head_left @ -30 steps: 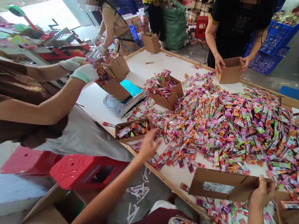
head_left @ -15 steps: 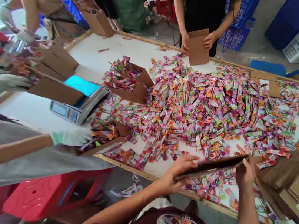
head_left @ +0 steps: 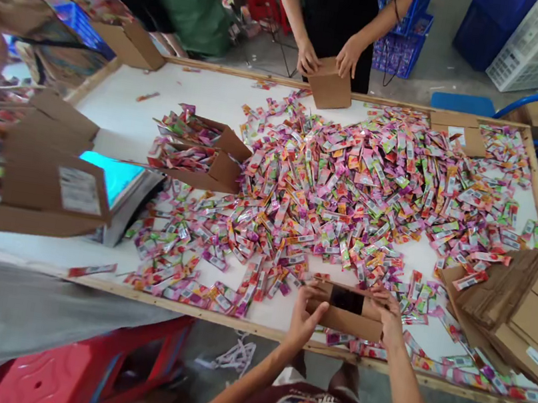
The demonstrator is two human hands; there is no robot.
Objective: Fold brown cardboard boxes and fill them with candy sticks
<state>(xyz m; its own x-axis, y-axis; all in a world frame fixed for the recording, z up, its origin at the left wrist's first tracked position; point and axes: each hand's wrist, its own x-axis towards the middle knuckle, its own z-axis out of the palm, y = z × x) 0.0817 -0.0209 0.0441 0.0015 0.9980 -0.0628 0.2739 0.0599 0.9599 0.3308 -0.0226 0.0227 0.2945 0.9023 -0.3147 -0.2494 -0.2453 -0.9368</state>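
Both my hands grip a small brown cardboard box [head_left: 349, 321] at the near edge of the table. My left hand [head_left: 307, 309] closes on its left end and my right hand [head_left: 386, 313] on its right end. The box's dark opening faces up at me. Just beyond it spreads a big heap of colourful candy packets [head_left: 353, 180], covering most of the white table [head_left: 204, 94].
A stack of flat cardboard boxes [head_left: 530, 314] lies at the right. Filled open boxes [head_left: 200, 151] and a scale [head_left: 119, 189] sit at the left. A person in black across the table holds a box [head_left: 329, 86]. Red stools [head_left: 93, 364] stand under the near edge.
The flat cardboard I held has been opened into a box and both hands have come together on it. The view has swung right and down. The gloved hand at left is gone from view.
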